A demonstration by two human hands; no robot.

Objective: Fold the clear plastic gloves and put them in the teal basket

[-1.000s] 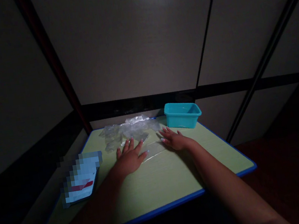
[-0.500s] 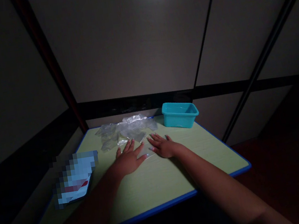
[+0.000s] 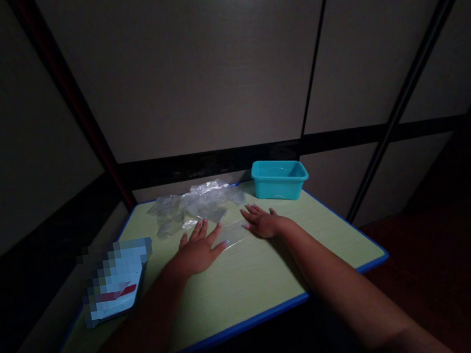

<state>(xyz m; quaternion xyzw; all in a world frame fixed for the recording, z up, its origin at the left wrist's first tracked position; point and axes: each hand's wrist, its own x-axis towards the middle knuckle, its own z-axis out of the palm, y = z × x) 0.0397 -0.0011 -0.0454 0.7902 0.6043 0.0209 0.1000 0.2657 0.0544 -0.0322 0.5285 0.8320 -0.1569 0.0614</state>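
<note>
A clear plastic sheet or bag (image 3: 234, 233) lies flat on the light green table (image 3: 235, 294) between my two hands. My left hand (image 3: 198, 251) rests palm down with its fingers spread, its thumb and index finger at the left end of the plastic. At the right end, my right hand (image 3: 262, 221) is also palm down, fingers apart, touching the plastic. Neither hand is closed on anything. Just beyond my fingertips is a loose pile of crumpled clear plastic bags (image 3: 204, 203).
A turquoise plastic basket (image 3: 280, 180) stands at the back right of the table. Near the left edge lies a flat device or folder (image 3: 122, 282), partly pixelated. Dark panelled walls (image 3: 202, 75) rise behind the table, whose rim is blue.
My right hand has slid to the right and slightly away from me, and my left hand a little to the left. The gap between them is wider, showing more of the flat plastic.
</note>
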